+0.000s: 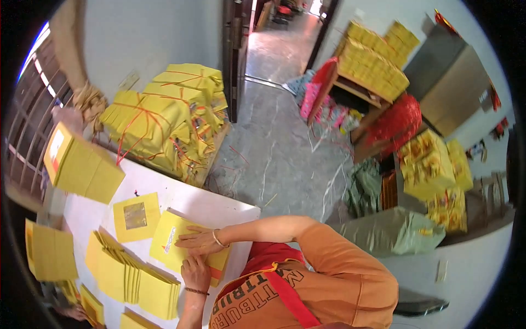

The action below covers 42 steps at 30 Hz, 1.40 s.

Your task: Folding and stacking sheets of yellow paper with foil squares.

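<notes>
A flat yellow paper packet (167,233) with a small printed mark lies on the white table in front of me. My right hand (198,239) rests palm down on it, fingers stretched out. Just below, my left hand (195,272) presses on the same packet with bent fingers held close together; its fingertips are partly hidden. Beside the packet lies a yellow piece with a square see-through window (135,216). A fanned row of yellow packets (131,277) stands nearer to me on the left.
Thick yellow stacks (90,172) (52,252) stand along the table's left side. Tied yellow bundles (148,120) are piled beyond the table (235,211). More bundles (372,52) sit on a wooden stand, others (427,164) at the right. Another person's hand (75,313) shows at the lower left.
</notes>
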Tool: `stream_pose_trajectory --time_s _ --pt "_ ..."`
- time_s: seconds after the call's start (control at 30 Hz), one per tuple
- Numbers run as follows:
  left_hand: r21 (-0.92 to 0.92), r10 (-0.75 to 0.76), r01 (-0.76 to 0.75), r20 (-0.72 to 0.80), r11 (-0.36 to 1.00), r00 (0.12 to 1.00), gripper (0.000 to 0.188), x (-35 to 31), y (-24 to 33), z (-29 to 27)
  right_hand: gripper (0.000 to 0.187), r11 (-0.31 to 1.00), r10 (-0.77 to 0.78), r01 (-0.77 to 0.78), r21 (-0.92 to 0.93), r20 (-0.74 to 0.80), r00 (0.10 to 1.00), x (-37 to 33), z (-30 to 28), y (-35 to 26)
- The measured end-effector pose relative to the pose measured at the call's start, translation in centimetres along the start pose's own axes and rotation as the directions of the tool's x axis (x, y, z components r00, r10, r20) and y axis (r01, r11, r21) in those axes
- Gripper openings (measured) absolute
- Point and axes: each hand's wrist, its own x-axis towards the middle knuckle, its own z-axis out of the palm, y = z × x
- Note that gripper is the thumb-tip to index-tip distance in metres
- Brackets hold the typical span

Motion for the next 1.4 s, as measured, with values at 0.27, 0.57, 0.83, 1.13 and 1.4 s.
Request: stream_pose_trajectory --time_s 0.27,0.57,0.83,1.13,1.4 --pt "-0.049 -0.07 0.079 0.163 0.996 0.984 0.021 1.4 0.9 -0.5 0.068 0.998 0.034 -0.03 -0.048 0.09 0.995 -0.4 -0.9 0.3" --pt "0.001 -0.1 0.1 0.113 0.995 0.989 0.029 1.0 0.2 -2.8 0.068 0.84 0.017 0.073 0.538 -0.159 0.987 0.0 -0.7 1.2" --pt "-0.274 -0.285 0.276 0.006 0.921 0.958 0.058 -2.4 -4.2 -8.5 0.065 0.933 0.033 0.122 0.339 -0.418 0.908 -3.1 -3.5 1.5" --pt "0.053 -0.484 0.493 -0.13 0.868 0.866 0.057 -12.1 -7.7 -7.9 0.048 0.948 -0.078 0.038 -0.315 -0.117 0.99 -2.2 -1.4 1.8" --pt "0.102 -0.478 0.471 0.051 0.876 0.877 0.058 -16.4 -9.6 -0.9 0.046 0.993 -0.102 0.089 -0.084 -0.175 0.979 -2.4 -0.1 2.5"
